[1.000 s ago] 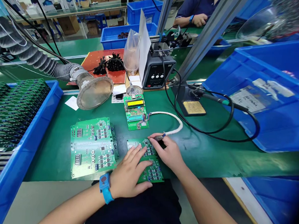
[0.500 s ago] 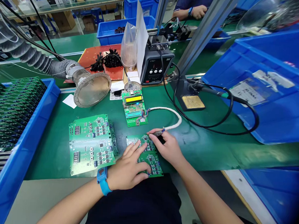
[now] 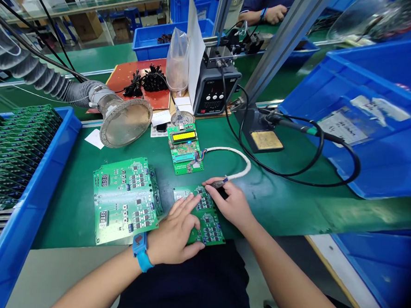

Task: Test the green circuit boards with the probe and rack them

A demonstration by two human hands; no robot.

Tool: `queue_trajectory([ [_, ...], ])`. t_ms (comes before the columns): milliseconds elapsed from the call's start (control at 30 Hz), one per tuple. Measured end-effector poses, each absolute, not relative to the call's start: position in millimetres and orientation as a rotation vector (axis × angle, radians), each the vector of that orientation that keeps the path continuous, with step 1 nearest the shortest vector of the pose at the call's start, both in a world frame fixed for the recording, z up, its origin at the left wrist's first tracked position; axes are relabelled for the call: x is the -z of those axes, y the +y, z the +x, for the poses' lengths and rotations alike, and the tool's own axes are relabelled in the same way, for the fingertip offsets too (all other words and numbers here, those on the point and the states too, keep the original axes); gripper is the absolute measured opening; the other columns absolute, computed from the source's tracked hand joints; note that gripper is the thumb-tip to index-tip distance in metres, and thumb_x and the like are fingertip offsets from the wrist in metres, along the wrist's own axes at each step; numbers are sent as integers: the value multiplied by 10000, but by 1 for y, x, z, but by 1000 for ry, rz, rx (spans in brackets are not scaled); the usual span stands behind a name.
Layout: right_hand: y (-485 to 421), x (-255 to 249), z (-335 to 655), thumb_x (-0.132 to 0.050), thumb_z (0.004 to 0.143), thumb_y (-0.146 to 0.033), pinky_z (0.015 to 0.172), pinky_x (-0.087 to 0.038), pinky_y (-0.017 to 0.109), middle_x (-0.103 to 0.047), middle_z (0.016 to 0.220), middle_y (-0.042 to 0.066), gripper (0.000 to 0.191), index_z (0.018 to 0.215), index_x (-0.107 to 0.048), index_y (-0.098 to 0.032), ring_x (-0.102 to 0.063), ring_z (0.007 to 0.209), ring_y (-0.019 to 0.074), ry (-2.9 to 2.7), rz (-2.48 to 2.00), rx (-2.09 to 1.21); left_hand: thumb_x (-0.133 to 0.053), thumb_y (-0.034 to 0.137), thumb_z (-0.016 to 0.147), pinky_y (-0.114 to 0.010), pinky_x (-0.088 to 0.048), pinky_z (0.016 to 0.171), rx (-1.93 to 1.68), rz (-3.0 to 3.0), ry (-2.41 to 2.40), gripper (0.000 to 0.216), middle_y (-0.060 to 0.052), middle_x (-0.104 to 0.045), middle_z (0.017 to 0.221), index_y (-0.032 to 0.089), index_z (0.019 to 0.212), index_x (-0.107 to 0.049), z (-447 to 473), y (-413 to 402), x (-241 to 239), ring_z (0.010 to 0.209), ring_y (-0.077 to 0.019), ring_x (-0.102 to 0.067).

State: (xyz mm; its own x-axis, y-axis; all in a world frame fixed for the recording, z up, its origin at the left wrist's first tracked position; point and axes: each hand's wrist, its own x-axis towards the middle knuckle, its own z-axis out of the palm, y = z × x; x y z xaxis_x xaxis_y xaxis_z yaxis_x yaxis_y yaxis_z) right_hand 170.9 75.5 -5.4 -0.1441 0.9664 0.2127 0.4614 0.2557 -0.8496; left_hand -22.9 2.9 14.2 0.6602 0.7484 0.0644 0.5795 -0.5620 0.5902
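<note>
Boards [image 3: 126, 200] stacked left of centre, finished or waiting unclear; left hand [image 3: 174, 228], palm down, fingers extended, grip enclosing nothing, on the circuit board [image 3: 213, 228] at lower centre, apparently mid-work; right hand [image 3: 233, 204], slanting up-left, grip pinched on a cabled tool [image 3: 219, 184] by that board's upper-right corner.

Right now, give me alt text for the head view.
The left hand lies across a circuit board on a green bench; the right hand holds a cabled tool by the board's far right corner. A board stack sits left; the cable runs to a display board.
</note>
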Motion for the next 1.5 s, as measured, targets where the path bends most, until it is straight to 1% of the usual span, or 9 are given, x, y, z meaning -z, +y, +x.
queue_trajectory([
  [100,76,4,171,-570,854,-331,796,-515,359,-714,868,59,149,884,-650,-209,-664,833,216,-1739,-1317,-810,-640,245,821,-573,-213,1145,-457,2368,1041,245,-209,-394,1440,178,972,-459,-21,1,-12,1444,-325,-136],
  [167,76,4,171,-572,855,-324,801,-511,358,-713,866,55,141,880,-650,-210,-663,834,216,-1738,-1315,-810,-632,259,825,-573,-217,1146,-458,2379,1060,233,-200,-432,1404,175,966,-468,-20,0,-11,1440,-332,-149],
  [533,76,6,171,-571,861,-330,795,-513,359,-713,875,58,147,884,-652,-209,-661,840,214,-1751,-1317,-801,-628,275,818,-582,-235,1139,-475,2393,1068,248,-211,-431,1397,161,989,-488,-21,-2,-9,1434,-342,-171],
  [700,76,7,172,-574,860,-330,797,-515,361,-711,879,58,150,896,-653,-208,-662,844,213,-1752,-1321,-798,-712,335,771,-568,-255,1133,-526,2400,1089,389,-264,-241,1500,157,1011,-463,-21,-3,-4,1429,-353,-185],
  [833,76,8,172,-576,858,-335,811,-517,369,-713,885,61,151,897,-652,-210,-664,851,217,-1748,-1320,-789,-751,437,753,-587,-270,1122,-513,2415,1109,487,-252,-331,1464,163,1038,-466,-19,-4,-1,1422,-359,-206],
  [967,75,9,172,-580,855,-328,818,-520,369,-716,883,59,145,897,-650,-208,-668,850,215,-1749,-1318,-788,-747,467,755,-583,-279,1120,-515,2438,1121,610,-254,-375,1438,129,1169,-453,-18,-4,-1,1414,-365,-226],
  [1100,76,9,172,-574,860,-321,822,-518,374,-717,890,64,142,904,-647,-207,-669,853,216,-1751,-1318,-795,-748,482,751,-573,-286,1122,-466,2446,1125,858,-260,-367,1446,82,1368,-306,-18,-3,-3,1414,-369,-223],
  [1167,77,8,172,-576,859,-325,828,-518,380,-718,889,65,143,899,-647,-208,-669,856,219,-1749,-1318,-798,-737,485,759,-569,-285,1124,-434,2439,1124,923,-254,-354,1460,84,1421,-234,-18,-2,-4,1417,-367,-212],
  [1500,32,10,189,-541,902,-260,796,-527,330,-697,891,50,80,935,-607,-227,-665,873,197,-1688,-1255,-857,-735,460,761,-540,-269,1144,-420,2430,1134,924,-227,-347,1473,83,1434,-226,-17,-1,-5,1419,-347,-222],
])
